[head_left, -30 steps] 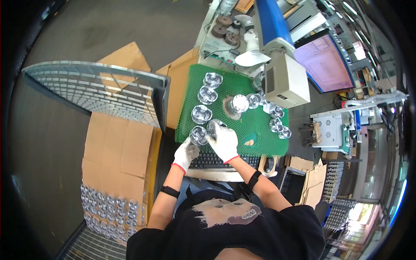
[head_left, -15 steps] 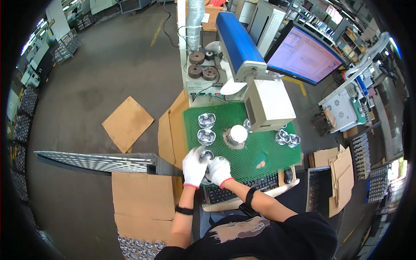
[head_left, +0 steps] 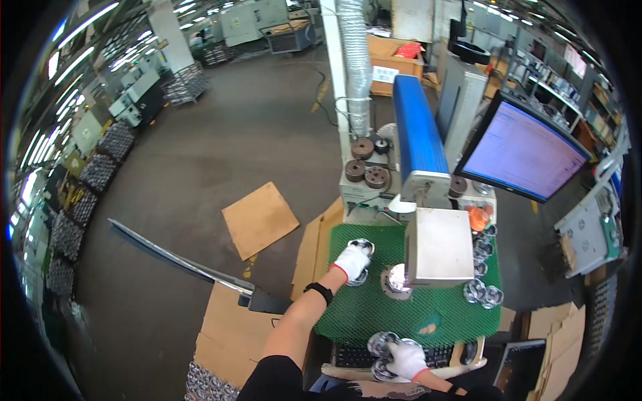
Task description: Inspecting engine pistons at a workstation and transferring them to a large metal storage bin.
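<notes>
Both my hands wear white gloves. At the left side of the green mesh mat (head_left: pixel 428 319), my left hand (head_left: pixel 350 262) is closed on a shiny metal piston (head_left: pixel 363 245). Just below that hand another piston (head_left: pixel 358 277) stands on the mat. By the keyboard at the near edge, my right hand (head_left: pixel 406 359) grips a piston (head_left: pixel 381 343), its fingertips partly hidden. A further piston (head_left: pixel 383 370) lies right beside that hand. On the round fixture in the middle sits a brightly lit piston (head_left: pixel 397 277), under the white machine head (head_left: pixel 441 244).
Several pistons (head_left: pixel 483 293) line the mat's right side, near an orange object (head_left: pixel 477 218). A monitor (head_left: pixel 525 147) stands at the right rear. The keyboard (head_left: pixel 348 355) and mouse (head_left: pixel 471 350) lie in front. Cardboard (head_left: pixel 234 321) and a long panel (head_left: pixel 180 260) are at left.
The view has shifted. My hands, earlier together at the mat's near left corner, are now apart: the left has reached forward to a standing piston, the right is at the near edge.
</notes>
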Action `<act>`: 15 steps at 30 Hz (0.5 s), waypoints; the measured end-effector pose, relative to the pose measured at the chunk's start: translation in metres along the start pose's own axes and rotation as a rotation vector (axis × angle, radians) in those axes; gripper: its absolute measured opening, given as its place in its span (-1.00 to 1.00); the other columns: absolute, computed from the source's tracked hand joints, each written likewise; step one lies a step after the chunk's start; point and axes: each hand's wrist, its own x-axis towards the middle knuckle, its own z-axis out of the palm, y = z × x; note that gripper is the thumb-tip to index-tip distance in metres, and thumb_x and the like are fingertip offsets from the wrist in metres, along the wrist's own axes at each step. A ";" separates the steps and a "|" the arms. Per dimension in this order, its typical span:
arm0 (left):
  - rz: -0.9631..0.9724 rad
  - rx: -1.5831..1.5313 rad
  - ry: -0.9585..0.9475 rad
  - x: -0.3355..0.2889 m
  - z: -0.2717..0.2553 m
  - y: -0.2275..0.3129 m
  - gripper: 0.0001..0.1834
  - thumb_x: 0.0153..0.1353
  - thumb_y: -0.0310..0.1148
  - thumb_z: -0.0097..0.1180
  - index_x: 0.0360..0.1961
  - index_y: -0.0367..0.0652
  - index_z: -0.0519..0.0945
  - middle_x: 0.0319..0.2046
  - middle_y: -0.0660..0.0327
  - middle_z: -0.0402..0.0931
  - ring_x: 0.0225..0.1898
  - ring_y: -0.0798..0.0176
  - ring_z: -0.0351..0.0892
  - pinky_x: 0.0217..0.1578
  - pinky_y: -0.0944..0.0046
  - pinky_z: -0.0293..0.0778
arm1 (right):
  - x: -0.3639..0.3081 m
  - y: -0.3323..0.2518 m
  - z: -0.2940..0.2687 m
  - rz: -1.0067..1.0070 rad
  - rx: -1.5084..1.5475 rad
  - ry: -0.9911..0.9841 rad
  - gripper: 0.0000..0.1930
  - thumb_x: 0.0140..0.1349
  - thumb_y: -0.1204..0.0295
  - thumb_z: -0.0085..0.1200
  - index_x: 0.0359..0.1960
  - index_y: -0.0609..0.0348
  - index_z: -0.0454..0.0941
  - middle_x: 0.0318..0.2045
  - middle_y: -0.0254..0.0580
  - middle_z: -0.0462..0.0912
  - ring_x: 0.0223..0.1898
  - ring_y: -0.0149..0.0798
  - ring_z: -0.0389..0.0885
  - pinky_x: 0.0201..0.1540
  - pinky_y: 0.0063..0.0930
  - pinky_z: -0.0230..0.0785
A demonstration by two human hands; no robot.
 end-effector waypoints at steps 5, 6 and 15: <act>-0.243 -0.052 -0.090 -0.022 -0.027 0.034 -0.78 -0.05 -0.40 0.16 -0.34 -0.26 0.55 -0.43 -0.06 0.57 -0.35 -0.06 0.62 -0.29 0.02 0.52 | -0.012 0.023 0.005 -0.033 -0.156 -0.022 -0.44 -0.17 -0.03 0.31 -0.15 0.01 0.57 -0.45 -0.10 0.63 -0.37 -0.07 0.67 -0.33 -0.14 0.49; 0.051 0.265 -0.283 -0.040 -0.038 0.048 -0.77 -0.06 -0.38 0.17 -0.35 -0.27 0.53 -0.46 -0.05 0.56 -0.37 -0.07 0.61 -0.33 0.03 0.50 | -0.016 0.025 0.009 -0.055 -0.170 -0.028 -0.44 -0.17 -0.03 0.31 -0.15 0.01 0.57 -0.45 -0.10 0.63 -0.37 -0.07 0.67 -0.33 -0.14 0.49; -0.666 -0.282 0.036 -0.342 -0.056 0.194 -0.76 -0.16 -0.16 0.21 -0.57 -0.12 0.67 -0.42 0.05 0.53 -0.24 -0.02 0.54 -0.19 0.03 0.49 | 0.011 -0.014 0.041 -0.589 -0.504 -0.090 -0.49 -0.16 -0.06 0.31 -0.22 -0.05 0.59 -0.40 -0.12 0.65 -0.33 -0.05 0.67 -0.30 -0.11 0.49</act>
